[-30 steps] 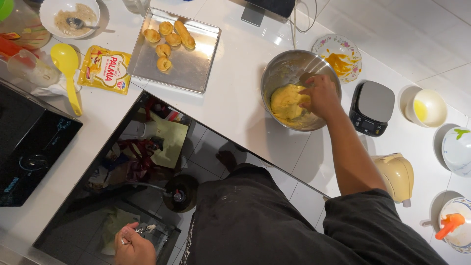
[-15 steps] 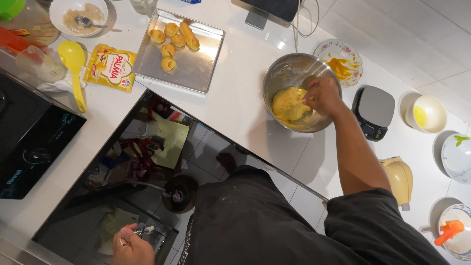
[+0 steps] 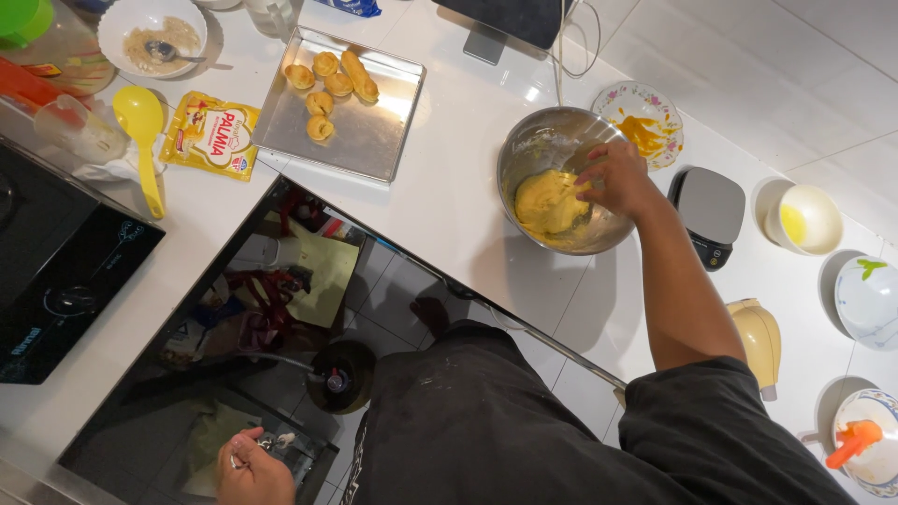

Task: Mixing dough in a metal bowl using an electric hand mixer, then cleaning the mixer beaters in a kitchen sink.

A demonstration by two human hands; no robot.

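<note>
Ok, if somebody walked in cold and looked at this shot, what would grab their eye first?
Probably the right hand dipping into the steel mixing bowl at the yellow dough, right of centre on the white counter. Next, the metal baking tray to its left, with a few shaped golden pieces in its far corner. The left hand sits low at the bottom edge.

on the desk [image 3: 449,187] we see dough [image 3: 550,204] in the bowl [image 3: 524,150], the tray [image 3: 374,140] left of it, the scale [image 3: 709,213] right, perhaps touching.
</note>
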